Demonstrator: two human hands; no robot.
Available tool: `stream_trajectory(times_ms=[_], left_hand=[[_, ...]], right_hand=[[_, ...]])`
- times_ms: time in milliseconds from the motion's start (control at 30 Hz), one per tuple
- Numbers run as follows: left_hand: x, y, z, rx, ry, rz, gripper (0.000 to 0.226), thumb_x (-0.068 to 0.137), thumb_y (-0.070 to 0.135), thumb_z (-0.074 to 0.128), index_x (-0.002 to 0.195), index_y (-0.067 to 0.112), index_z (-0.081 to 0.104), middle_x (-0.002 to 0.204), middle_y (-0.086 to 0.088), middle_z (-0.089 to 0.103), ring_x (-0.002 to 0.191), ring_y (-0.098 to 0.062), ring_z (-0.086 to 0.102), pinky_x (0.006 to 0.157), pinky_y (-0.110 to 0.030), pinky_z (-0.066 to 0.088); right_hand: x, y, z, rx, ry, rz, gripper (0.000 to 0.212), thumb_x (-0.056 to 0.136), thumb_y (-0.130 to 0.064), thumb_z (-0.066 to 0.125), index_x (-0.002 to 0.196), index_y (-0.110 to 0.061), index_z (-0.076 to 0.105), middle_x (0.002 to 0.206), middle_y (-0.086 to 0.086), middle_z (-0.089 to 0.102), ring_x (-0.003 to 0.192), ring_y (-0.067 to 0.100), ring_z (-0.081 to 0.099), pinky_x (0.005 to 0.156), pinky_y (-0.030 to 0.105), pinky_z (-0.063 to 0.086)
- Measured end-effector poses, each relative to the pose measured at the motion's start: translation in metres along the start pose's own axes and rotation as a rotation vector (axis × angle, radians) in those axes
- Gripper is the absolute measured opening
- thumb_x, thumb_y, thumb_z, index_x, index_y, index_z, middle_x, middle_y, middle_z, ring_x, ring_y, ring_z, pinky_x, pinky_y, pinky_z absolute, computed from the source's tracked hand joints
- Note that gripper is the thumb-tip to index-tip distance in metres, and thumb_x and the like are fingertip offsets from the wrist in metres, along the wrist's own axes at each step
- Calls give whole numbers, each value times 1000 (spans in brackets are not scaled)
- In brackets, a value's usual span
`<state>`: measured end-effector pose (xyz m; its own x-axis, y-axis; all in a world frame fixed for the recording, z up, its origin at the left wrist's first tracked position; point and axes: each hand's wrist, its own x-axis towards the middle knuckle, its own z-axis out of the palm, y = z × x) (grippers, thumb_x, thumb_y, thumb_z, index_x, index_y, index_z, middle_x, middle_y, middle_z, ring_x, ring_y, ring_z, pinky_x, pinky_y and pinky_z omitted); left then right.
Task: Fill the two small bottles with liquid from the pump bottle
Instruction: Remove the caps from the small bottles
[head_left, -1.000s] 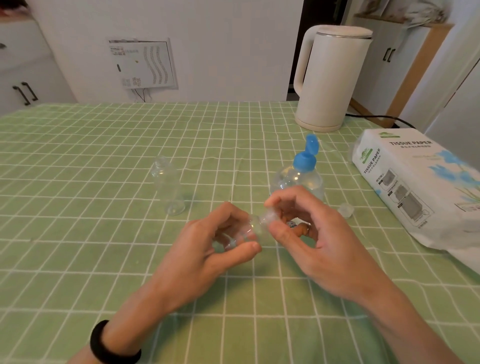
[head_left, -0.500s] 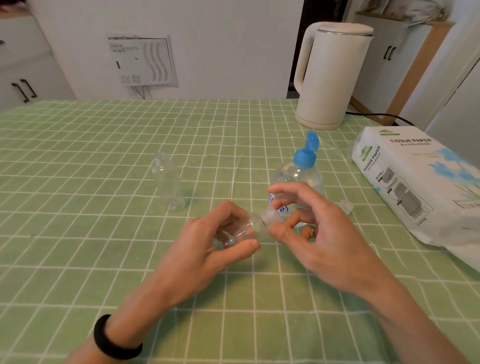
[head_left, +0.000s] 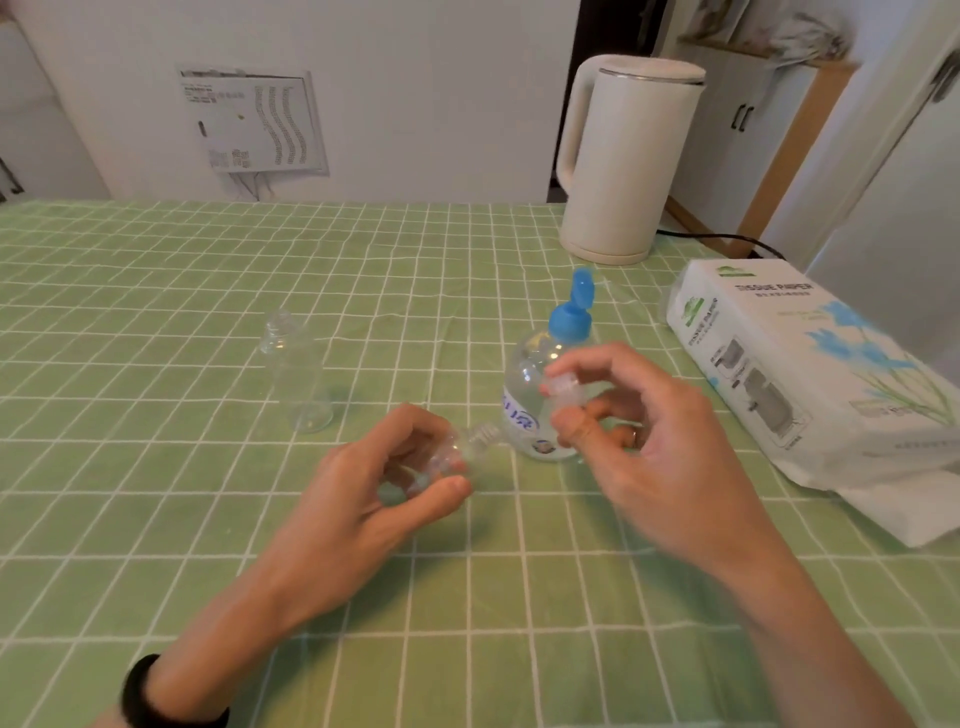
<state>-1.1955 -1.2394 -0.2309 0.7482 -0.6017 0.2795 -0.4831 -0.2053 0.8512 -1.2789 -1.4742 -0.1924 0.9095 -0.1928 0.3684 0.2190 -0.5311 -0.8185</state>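
A: Where is the small bottle (head_left: 457, 449) held?
B: At frame centre, gripped in the left hand (head_left: 374, 499), tilted, neck toward the pump bottle (head_left: 540, 395) upper right.
A: The right hand (head_left: 639, 441)?
B: Its cap (head_left: 561, 387) is pinched there, nearer the pump bottle.

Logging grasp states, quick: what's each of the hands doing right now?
Left hand: closed around a small clear bottle, tilted, neck uncapped.
Right hand: fingertips pinching the small clear cap.

Clear glossy plastic small bottles (head_left: 296, 382); matt checked cloth covers the bench (head_left: 156, 291); smooth matt cream kettle (head_left: 623, 161).
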Motion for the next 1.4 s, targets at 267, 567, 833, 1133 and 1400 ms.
stream_trajectory(times_ms=[267, 567, 833, 1133, 1400], left_hand=[[2, -9, 1, -132, 76, 3, 31, 88, 52, 67, 117, 40, 65, 115, 9, 78, 110, -12, 75, 95, -20, 56], [3, -14, 2, -191, 89, 7, 36, 89, 46, 70, 123, 32, 67, 119, 2, 78, 114, -13, 75, 98, -18, 55], [2, -10, 1, -206, 86, -4, 36, 87, 48, 71, 120, 36, 68, 118, 3, 78, 113, -13, 75, 96, -18, 56], [1, -10, 2, -207, 91, -16, 36, 85, 50, 71, 120, 40, 68, 119, 3, 78, 114, -13, 75, 100, -22, 56], [1, -7, 3, -210, 99, -15, 34, 87, 46, 71, 120, 36, 68, 118, 1, 78, 112, -15, 75, 98, -21, 56]], right_hand=[[1, 25, -63, -182, 358, 293, 13, 93, -32, 79, 106, -36, 78, 98, -18, 77, 71, 9, 73, 71, 23, 56], [3, 47, -49, -551, 103, 629, 24, 84, -30, 86, 102, -23, 73, 91, -12, 70, 87, 11, 68, 77, 32, 50], [3, 51, -50, -522, 132, 636, 19, 83, -26, 85, 92, -25, 68, 85, -11, 69, 78, 5, 64, 63, 26, 45], [2, 46, -53, -489, 199, 571, 19, 87, -19, 82, 95, -31, 70, 86, -12, 68, 71, 10, 68, 60, 23, 44], [3, 40, -47, -502, 150, 646, 31, 73, -18, 96, 84, -22, 67, 84, -5, 71, 76, 12, 68, 71, 32, 54]])
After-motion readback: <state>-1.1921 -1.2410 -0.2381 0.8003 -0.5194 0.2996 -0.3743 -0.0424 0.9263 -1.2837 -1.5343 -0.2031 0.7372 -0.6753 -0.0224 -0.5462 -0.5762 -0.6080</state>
